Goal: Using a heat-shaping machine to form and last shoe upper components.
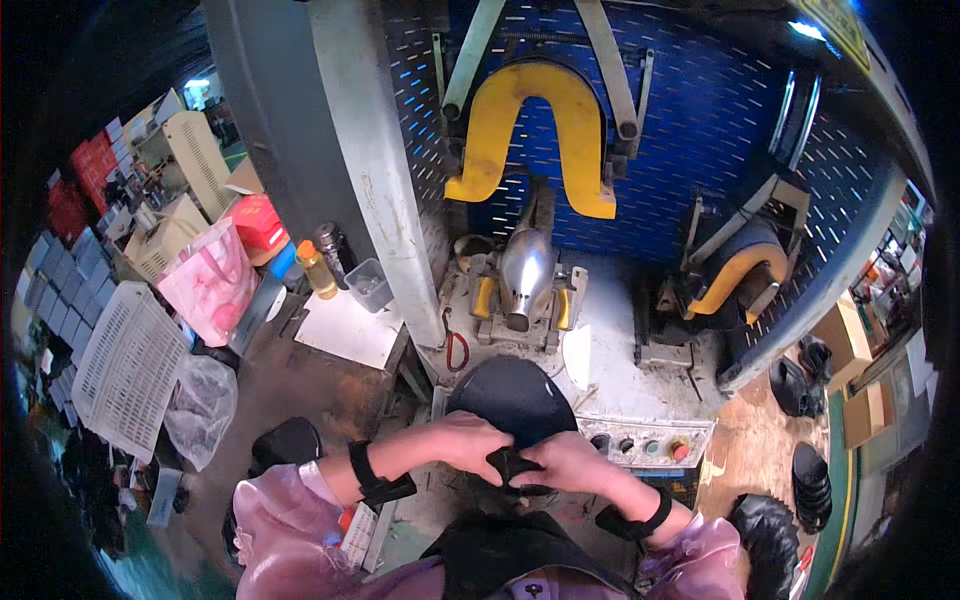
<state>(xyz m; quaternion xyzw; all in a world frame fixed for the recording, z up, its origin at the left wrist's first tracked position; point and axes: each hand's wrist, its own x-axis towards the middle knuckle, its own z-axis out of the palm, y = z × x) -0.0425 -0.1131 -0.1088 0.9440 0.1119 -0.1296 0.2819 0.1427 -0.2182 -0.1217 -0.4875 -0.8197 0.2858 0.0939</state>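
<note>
In front of my body I hold a black shoe upper (512,392), its broad rounded end pointing away from me. My left hand (462,447) is closed on its near left edge. Across from it, my right hand (572,463) pinches the near right edge, thumb toward the other hand. Between the two hands the black material is bunched; part of it is hidden under my fingers. Just beyond the upper, a shiny metal shoe form (526,272) stands on the machine, apart from both hands. A yellow U-shaped pad (530,82) hangs above and behind that form.
At the right is a second station with a curved yellow pad (738,275). A control panel (650,440) with buttons edges the machine's front. Pale posts (375,170) flank the work space. To the left stand a bottle (317,272) and a clear plastic box (369,284).
</note>
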